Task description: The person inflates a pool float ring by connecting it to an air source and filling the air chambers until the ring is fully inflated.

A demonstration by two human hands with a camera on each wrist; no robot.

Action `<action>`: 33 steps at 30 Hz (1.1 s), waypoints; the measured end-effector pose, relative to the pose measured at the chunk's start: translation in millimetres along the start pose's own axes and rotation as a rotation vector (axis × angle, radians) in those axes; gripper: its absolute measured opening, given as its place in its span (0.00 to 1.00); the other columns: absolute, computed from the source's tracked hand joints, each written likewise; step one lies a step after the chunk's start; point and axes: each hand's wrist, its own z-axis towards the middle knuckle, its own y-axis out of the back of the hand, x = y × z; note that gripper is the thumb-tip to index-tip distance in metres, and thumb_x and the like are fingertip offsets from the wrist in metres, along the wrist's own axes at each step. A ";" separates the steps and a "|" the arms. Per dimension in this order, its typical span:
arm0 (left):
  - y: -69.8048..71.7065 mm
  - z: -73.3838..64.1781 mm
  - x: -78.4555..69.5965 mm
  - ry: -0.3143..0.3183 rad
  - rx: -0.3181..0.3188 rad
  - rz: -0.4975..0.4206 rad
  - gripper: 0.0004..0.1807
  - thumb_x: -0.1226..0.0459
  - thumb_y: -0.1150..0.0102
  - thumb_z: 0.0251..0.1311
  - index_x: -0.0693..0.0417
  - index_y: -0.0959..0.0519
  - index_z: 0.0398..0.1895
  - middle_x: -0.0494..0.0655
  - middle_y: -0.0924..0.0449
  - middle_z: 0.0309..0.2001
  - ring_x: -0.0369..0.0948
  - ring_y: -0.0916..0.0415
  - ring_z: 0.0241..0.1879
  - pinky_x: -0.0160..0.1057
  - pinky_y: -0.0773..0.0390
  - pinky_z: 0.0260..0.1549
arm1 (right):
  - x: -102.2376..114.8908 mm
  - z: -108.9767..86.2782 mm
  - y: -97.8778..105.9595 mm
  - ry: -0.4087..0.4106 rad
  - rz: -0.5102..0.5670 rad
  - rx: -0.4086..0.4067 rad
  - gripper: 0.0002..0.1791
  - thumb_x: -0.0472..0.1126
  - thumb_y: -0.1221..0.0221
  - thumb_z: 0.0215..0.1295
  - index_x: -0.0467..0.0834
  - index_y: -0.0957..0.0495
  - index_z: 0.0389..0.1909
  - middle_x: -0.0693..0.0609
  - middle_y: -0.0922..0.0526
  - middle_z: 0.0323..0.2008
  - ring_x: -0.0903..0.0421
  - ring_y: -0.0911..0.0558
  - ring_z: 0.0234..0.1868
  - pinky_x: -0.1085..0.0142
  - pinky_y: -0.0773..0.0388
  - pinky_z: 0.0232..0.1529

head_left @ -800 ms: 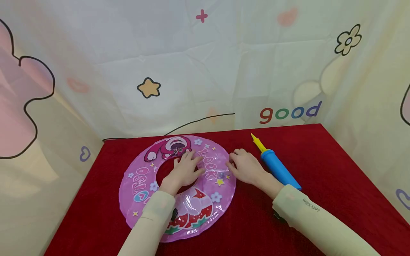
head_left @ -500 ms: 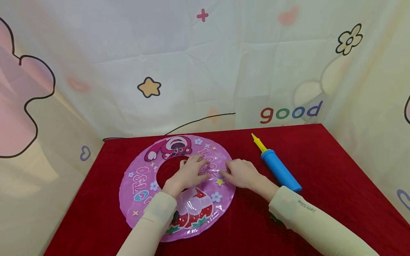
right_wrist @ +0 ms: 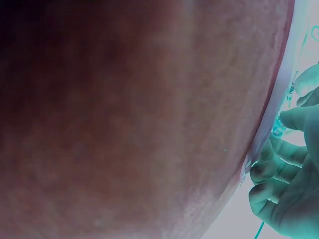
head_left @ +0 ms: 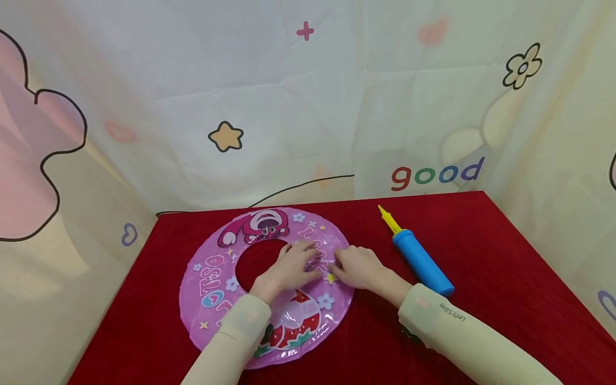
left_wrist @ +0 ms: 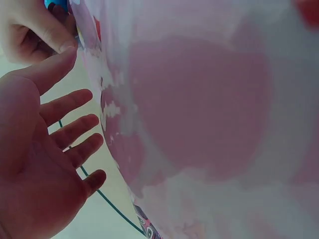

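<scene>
The pink swim ring [head_left: 300,315] is lying on the red cloth [head_left: 433,211], looking at least partly filled — that much seems done. Work around the clear valve [right_wrist: 278,128] is looking unfinished: the left hand [head_left: 292,267] is showing spread fingers, the right hand [head_left: 358,266] is sitting close, fingers bent — whether it's pinching anything, I can't tell. The blue hand pump [head_left: 423,262] is lying apart. Something dark is half hiding beneath the right sleeve [head_left: 438,315].

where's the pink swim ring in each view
Head: swim ring, left of centre, lower half.
Left wrist: close up, filling most of the right side.
Right wrist: seemingly the thin pale strip near the right edge.
Shared landmark: right hand (head: right of centre; left wrist: upper left; right wrist: right edge).
</scene>
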 end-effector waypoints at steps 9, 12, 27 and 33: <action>-0.8 -0.2 -4.5 -0.030 -0.031 -0.054 0.35 0.49 0.36 0.69 0.52 0.30 0.74 0.56 0.37 0.75 0.55 0.45 0.75 0.65 0.51 0.71 | 4.4 -0.1 8.4 -0.029 0.114 0.020 0.13 0.47 0.36 0.69 0.47 0.25 0.27 0.56 0.28 0.17 0.60 0.28 0.17 0.67 0.28 0.20; -1.5 1.1 -4.7 -0.041 -0.041 -0.077 0.33 0.48 0.36 0.68 0.51 0.28 0.72 0.56 0.37 0.75 0.54 0.44 0.75 0.65 0.50 0.70 | 4.4 -0.9 11.4 -0.039 0.165 0.016 0.14 0.46 0.37 0.70 0.46 0.25 0.26 0.55 0.28 0.16 0.60 0.28 0.17 0.67 0.29 0.19; -7.2 8.0 -4.4 -0.011 -0.030 -0.124 0.32 0.45 0.33 0.65 0.47 0.24 0.68 0.53 0.34 0.72 0.52 0.42 0.73 0.64 0.48 0.65 | 1.2 0.5 16.2 -0.114 0.344 0.052 0.13 0.46 0.38 0.72 0.45 0.21 0.28 0.53 0.25 0.16 0.59 0.27 0.17 0.68 0.28 0.20; -9.9 10.5 -3.9 -0.007 -0.027 -0.102 0.31 0.46 0.32 0.64 0.45 0.22 0.67 0.52 0.31 0.70 0.52 0.40 0.71 0.64 0.46 0.62 | -2.9 1.7 14.4 -0.105 0.365 0.059 0.13 0.44 0.40 0.74 0.43 0.21 0.29 0.53 0.26 0.17 0.59 0.27 0.17 0.69 0.28 0.21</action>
